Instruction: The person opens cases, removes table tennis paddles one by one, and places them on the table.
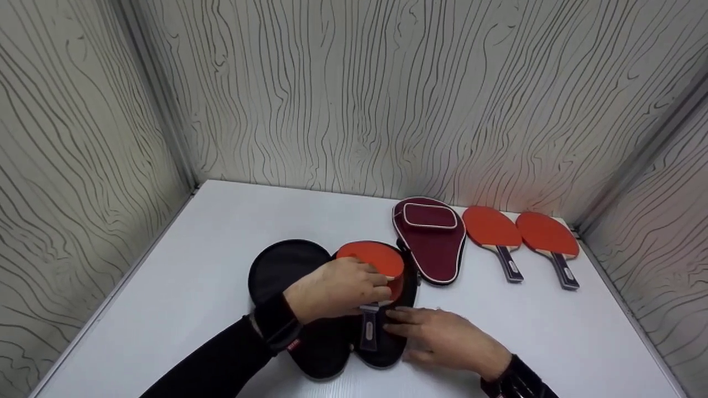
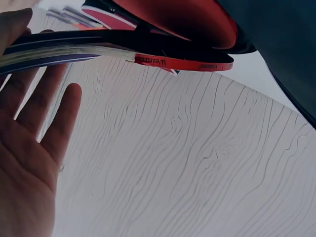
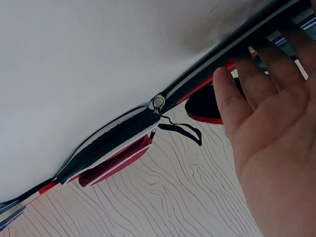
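Note:
A black zip case (image 1: 287, 273) lies spread open on the white table. Over its right half my left hand (image 1: 337, 290) holds a red table tennis paddle (image 1: 373, 255), seen edge-on as a paddle (image 2: 182, 64) in the left wrist view. The thumb and fingers are at its handle end, while other fingers of the hand (image 2: 29, 133) extend. Beneath it lies a second paddle (image 1: 396, 290), its dark handle pointing to the near edge. My right hand (image 1: 448, 340) rests at the case's right rim, with fairly straight fingers; the right wrist view shows its palm (image 3: 276, 133).
A closed maroon case (image 1: 428, 243) with white piping lies right behind the black one. Two more red paddles, a nearer-middle paddle (image 1: 492, 226) and a far-right paddle (image 1: 547, 235), lie beside it. Wood-patterned walls (image 1: 332, 99) enclose the table's back and sides.

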Available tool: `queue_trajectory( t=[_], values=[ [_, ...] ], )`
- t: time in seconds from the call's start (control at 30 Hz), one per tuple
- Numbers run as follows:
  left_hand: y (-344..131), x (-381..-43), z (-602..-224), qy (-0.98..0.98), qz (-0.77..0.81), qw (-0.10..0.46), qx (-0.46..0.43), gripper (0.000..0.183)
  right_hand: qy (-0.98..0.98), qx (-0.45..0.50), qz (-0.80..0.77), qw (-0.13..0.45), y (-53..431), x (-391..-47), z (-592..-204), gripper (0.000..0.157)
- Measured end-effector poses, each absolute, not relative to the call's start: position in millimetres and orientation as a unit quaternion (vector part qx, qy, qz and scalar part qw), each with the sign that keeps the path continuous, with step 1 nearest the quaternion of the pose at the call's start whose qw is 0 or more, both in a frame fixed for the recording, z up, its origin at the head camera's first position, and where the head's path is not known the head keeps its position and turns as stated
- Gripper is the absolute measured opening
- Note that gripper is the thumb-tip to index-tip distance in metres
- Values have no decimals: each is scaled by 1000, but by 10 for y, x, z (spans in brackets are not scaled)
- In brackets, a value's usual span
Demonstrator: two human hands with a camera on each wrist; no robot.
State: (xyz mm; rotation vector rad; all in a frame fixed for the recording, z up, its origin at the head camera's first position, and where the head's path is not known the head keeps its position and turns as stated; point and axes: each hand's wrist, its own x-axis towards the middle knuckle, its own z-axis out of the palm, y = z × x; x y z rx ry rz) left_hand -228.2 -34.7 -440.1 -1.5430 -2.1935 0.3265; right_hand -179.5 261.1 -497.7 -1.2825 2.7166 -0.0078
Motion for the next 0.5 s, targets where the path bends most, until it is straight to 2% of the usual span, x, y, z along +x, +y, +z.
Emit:
queue_trajectory(
  t=[0.17,0.37,0.5],
  values=[
    [-481,-2333,-4285,-807,61,219,-545,22,899,-436,2,41,2613,-1789,-5007,57],
    [-660,-2386,-4151,-842,-29,184,-507,37,901,-429,-13,64,2621,-1810,-5006,54],
    [-746,-2437,-4104,-856,-66,189,-476,31,904,-420,-19,78,2634,-1826,-4995,52]
  ],
)
